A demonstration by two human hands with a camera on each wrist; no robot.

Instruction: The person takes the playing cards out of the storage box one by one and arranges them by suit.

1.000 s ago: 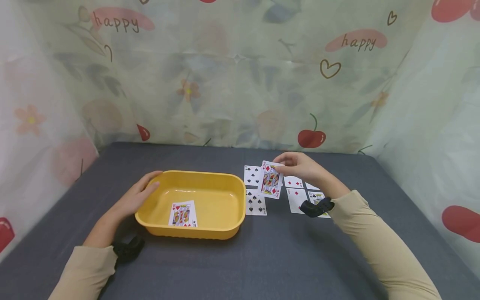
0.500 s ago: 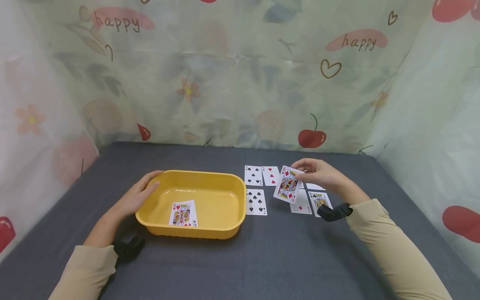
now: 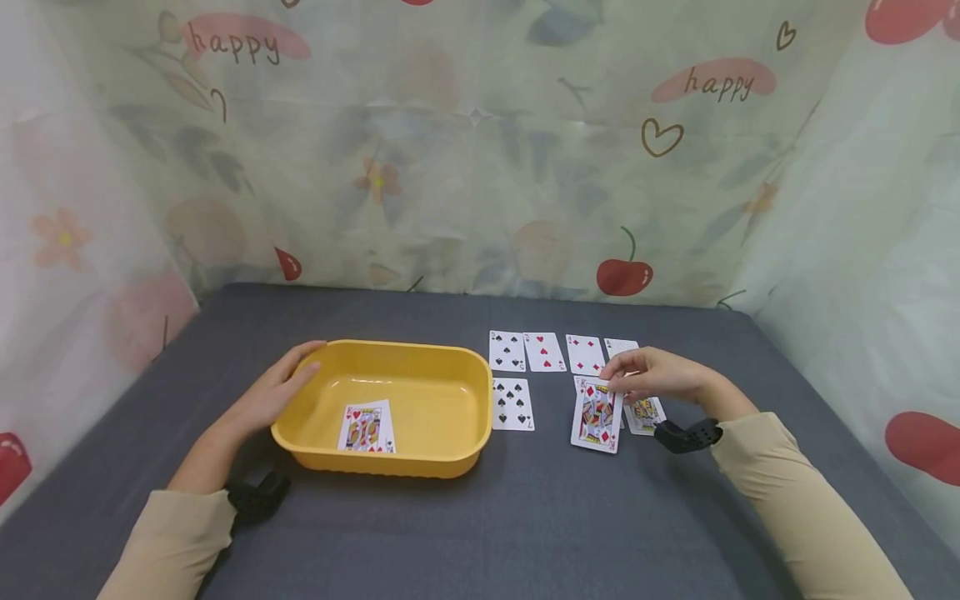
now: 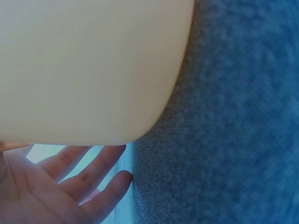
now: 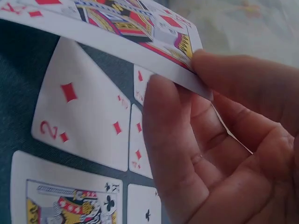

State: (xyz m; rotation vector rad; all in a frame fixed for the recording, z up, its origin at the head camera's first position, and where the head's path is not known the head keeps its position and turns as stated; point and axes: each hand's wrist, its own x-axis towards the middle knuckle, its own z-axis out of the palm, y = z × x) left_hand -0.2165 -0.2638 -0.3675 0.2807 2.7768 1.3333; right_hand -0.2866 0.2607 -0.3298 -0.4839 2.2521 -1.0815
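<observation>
Between thumb and fingers my right hand [image 3: 656,373] pinches the king of diamonds [image 3: 597,414] by its upper right corner. In the right wrist view the king of diamonds [image 5: 126,28] is tilted above the two of diamonds [image 5: 81,109], which it mostly hides in the head view. Just right of it lies a king of clubs [image 3: 645,416]. At the left, my left hand [image 3: 266,396] holds the rim of a yellow plastic basin [image 3: 411,468], thumb over the edge. The left wrist view shows its fingers [image 4: 88,179] spread along the outer wall. A king of hearts [image 3: 363,428] lies on another card inside.
Face-up cards lie in two rows right of the basin: a spade card [image 3: 507,352], a three of hearts [image 3: 544,352], a four of diamonds [image 3: 585,355] and others behind, a seven of spades [image 3: 513,404] in front. A patterned curtain [image 3: 472,208] borders the dark table [image 3: 480,533].
My right hand has carried the king of diamonds right and toward me, from above the back row to in front of the two of diamonds. My left hand and the basin have stayed put.
</observation>
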